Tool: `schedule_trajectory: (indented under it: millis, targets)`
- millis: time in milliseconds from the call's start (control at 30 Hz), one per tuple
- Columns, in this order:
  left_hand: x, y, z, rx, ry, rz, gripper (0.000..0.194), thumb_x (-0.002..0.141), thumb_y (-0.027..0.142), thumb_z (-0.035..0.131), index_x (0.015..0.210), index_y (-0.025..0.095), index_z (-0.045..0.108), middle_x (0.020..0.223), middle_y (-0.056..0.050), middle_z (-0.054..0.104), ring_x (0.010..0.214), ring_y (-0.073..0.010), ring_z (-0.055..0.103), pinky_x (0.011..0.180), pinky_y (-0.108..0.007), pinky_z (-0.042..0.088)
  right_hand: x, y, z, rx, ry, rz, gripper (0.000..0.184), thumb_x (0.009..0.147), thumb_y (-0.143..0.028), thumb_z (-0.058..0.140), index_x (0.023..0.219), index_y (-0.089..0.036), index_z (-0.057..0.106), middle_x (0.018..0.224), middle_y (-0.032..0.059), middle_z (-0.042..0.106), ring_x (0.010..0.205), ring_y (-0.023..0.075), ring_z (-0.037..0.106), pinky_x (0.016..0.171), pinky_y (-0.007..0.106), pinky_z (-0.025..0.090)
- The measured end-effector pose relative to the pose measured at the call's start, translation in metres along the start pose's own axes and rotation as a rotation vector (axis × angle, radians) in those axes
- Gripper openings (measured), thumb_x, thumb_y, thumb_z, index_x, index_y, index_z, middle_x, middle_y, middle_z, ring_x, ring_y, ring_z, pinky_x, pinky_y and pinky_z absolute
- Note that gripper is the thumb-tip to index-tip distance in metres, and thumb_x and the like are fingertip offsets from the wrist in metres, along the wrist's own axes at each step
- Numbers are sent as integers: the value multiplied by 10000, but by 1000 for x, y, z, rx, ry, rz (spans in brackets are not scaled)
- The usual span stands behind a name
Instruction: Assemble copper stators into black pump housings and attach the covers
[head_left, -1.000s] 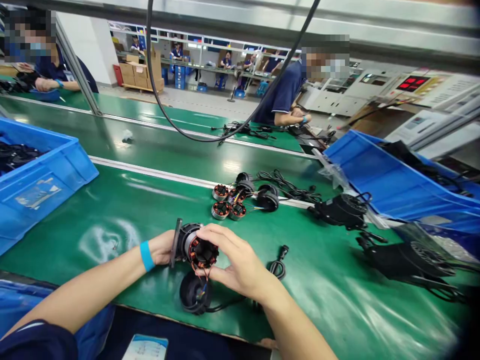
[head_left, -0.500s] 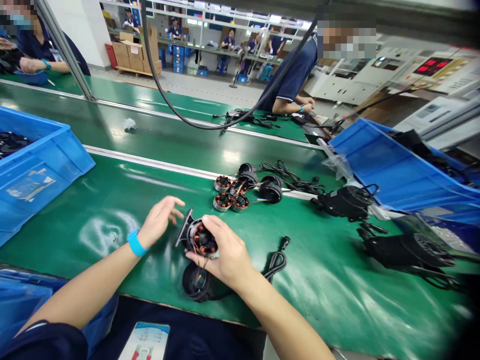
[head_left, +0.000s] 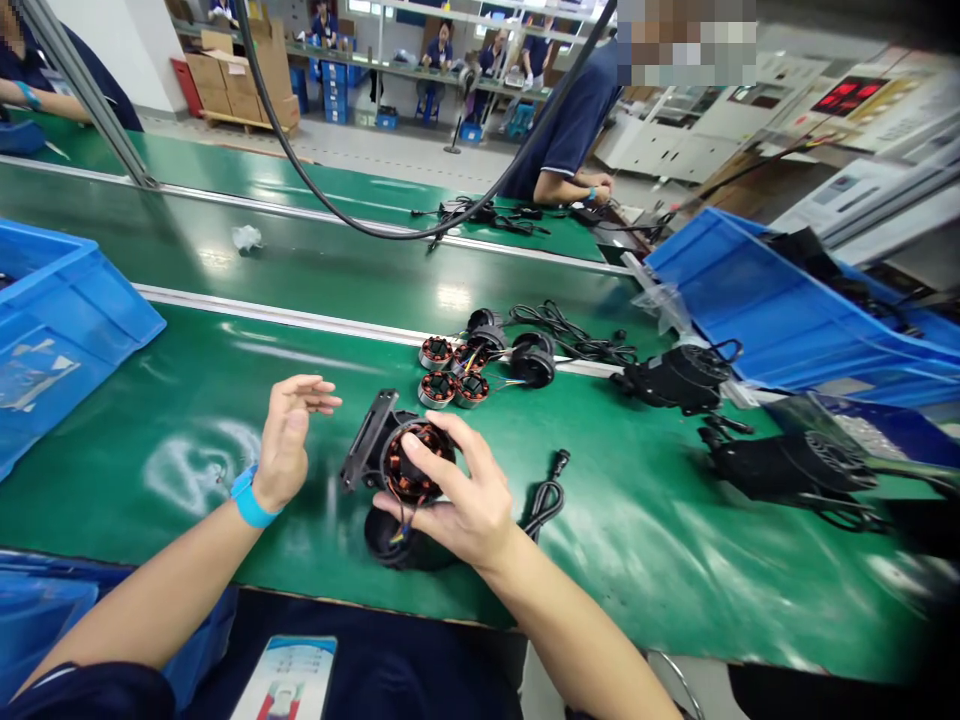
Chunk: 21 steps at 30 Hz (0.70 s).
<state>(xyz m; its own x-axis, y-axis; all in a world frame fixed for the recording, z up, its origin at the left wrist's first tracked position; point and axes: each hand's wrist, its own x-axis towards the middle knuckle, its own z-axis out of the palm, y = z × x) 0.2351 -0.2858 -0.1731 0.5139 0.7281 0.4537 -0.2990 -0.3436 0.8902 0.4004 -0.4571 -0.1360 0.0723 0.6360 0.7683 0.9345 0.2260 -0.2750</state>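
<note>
My right hand (head_left: 476, 495) grips a motor stator (head_left: 424, 470) with copper windings, seated in a black housing with a flat bracket (head_left: 367, 440) on its left side. The thumb lies across the stator's face and the fingers curl round its rim. Coloured wires run down from it toward a black round cap (head_left: 386, 535), which lies on the green mat below and is partly hidden. To the left, my left hand (head_left: 289, 435) is raised with fingers stretched out, apart from the bracket and holding nothing. A black cable with a connector (head_left: 551, 495) lies right of my right hand.
Several stators (head_left: 439, 388) with wired black caps (head_left: 532, 360) sit farther back beside coiled cables (head_left: 574, 335). Black motor units (head_left: 787, 465) lie at the right. Blue bins (head_left: 67, 330) flank the bench, and a cable (head_left: 337, 215) hangs across the view. A co-worker (head_left: 574, 130) stands opposite.
My left hand has drawn back left and turned, away from the bracket. The stator and housing have tilted in my right hand, so more of the windings face me.
</note>
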Motion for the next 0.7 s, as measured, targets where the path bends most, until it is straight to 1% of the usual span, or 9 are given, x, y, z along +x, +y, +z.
schedule_trajectory:
  millis: [67, 233, 333, 433, 500, 533, 600, 633, 700]
  targets:
    - [1, 2, -2, 77, -95, 32, 352, 1041, 362, 457, 1368, 238, 488, 1274, -108, 560, 1131, -224, 614, 961, -373, 495, -4, 6, 10, -5, -122, 48, 549, 796, -408, 843, 1243, -142, 668, 1299, 202, 582, 1131, 305, 643, 915, 430, 611]
    - [-1, 15, 4, 339, -609, 213, 603, 892, 232, 607, 1462, 221, 410, 1432, -156, 486, 1441, -325, 393, 1191, -526, 357, -10, 20, 28, 29, -325, 190, 593, 794, -407, 826, 1292, -135, 655, 1340, 211, 535, 1185, 331, 599, 963, 486, 591]
    - [-9, 17, 18, 435, -529, 289, 680, 838, 327, 796, 1415, 231, 450, 1408, -151, 534, 1497, -343, 331, 1210, -523, 355, -6, 14, 11, 123, -415, 217, 592, 841, -271, 764, 1392, -147, 584, 1441, 202, 469, 1326, 324, 518, 1084, 483, 519]
    - [-16, 16, 32, 446, -360, 288, 595, 814, 403, 841, 1294, 232, 534, 1308, -131, 617, 1395, -294, 493, 1136, -436, 463, -12, -7, -19, 307, -283, 318, 496, 903, -182, 655, 1393, -163, 583, 1441, 189, 484, 1374, 288, 480, 1135, 469, 458]
    - [-17, 15, 38, 445, -298, 313, 463, 840, 359, 821, 1205, 216, 575, 1244, -118, 655, 1277, -251, 594, 1082, -393, 508, -29, -27, -33, 675, -290, 515, 293, 936, -237, 647, 1220, -179, 690, 1173, 131, 625, 1115, 213, 625, 982, 377, 535]
    - [-16, 15, 40, 449, -283, 340, 421, 843, 343, 819, 1171, 207, 593, 1213, -111, 669, 1229, -238, 620, 1070, -385, 516, -42, -38, -34, 958, -405, 633, 228, 940, -316, 672, 1114, -179, 728, 998, 92, 647, 913, 165, 651, 841, 310, 554]
    - [-15, 15, 42, 465, -263, 395, 381, 839, 323, 823, 1141, 195, 629, 1159, -97, 685, 1168, -219, 641, 1058, -376, 521, -71, -61, -27, 1553, -701, 905, 438, 883, -522, 739, 1138, -166, 743, 879, 80, 654, 668, 113, 623, 625, 237, 510]
    - [-15, 14, 42, 471, -258, 417, 369, 840, 318, 822, 1140, 192, 646, 1137, -91, 687, 1157, -212, 641, 1053, -368, 522, -84, -72, -19, 1746, -687, 1067, 523, 839, -554, 781, 1214, -196, 714, 903, 80, 666, 657, 105, 629, 585, 209, 493]
    - [-15, 14, 42, 476, -267, 434, 342, 855, 309, 807, 1151, 197, 676, 1103, -80, 680, 1164, -202, 627, 1048, -352, 517, -106, -90, -2, 1891, -463, 1344, 552, 855, -550, 774, 1309, -266, 637, 1076, 93, 682, 765, 126, 673, 620, 223, 529]
